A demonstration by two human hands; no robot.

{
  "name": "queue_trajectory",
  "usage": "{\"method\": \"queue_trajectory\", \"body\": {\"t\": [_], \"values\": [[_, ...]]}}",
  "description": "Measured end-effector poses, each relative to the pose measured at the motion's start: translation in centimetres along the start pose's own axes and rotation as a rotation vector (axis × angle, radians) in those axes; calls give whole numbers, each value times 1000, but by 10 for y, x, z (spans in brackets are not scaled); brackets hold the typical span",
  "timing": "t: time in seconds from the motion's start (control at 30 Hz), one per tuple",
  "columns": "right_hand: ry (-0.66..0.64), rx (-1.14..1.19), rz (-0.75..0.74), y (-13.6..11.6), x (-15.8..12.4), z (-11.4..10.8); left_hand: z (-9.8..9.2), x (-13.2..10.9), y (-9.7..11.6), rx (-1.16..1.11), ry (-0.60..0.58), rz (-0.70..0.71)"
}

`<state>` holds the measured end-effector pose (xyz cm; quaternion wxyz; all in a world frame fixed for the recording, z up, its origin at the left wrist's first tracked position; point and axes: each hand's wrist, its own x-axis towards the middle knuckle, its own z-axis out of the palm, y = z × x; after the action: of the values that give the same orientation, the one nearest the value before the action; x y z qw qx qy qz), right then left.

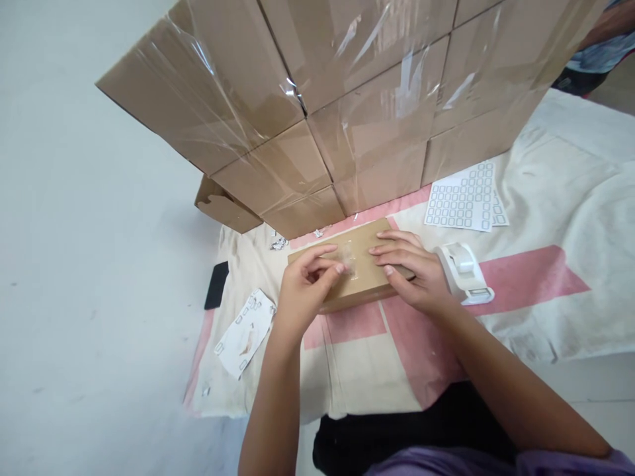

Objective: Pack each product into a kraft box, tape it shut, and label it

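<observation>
A small brown cardboard box (364,239) lies on the cloth in front of me, with a short strip of clear tape (352,261) across its top. My left hand (310,284) rests at the box's left part, thumb and fingers drawn together beside the tape; whether something is between them is too small to tell. On the right part of the box lies my right hand (414,268), palm down with its fingers spread. A white tape dispenser (465,271) stands just right of that hand.
Behind the box rises a stack of taped cartons (380,125). Label sheets (461,198) lie at the right, a partly used sheet (245,334) and a black phone-like object (217,285) at the left. A person (602,49) is at the upper right.
</observation>
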<state>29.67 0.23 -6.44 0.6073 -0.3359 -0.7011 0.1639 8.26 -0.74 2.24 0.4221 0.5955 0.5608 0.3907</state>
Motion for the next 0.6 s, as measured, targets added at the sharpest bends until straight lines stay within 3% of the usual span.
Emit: {"method": "queue_trajectory", "body": {"t": [0.17,0.43,0.6], "values": [[4,-14,-12,0,0,1,2,4,1,53,-47,-20],[12,-5,-17,1,0,1,11,-2,-3,72,30,-10],[19,10,7,-1,0,2,15,-5,-11,154,109,75]]}}
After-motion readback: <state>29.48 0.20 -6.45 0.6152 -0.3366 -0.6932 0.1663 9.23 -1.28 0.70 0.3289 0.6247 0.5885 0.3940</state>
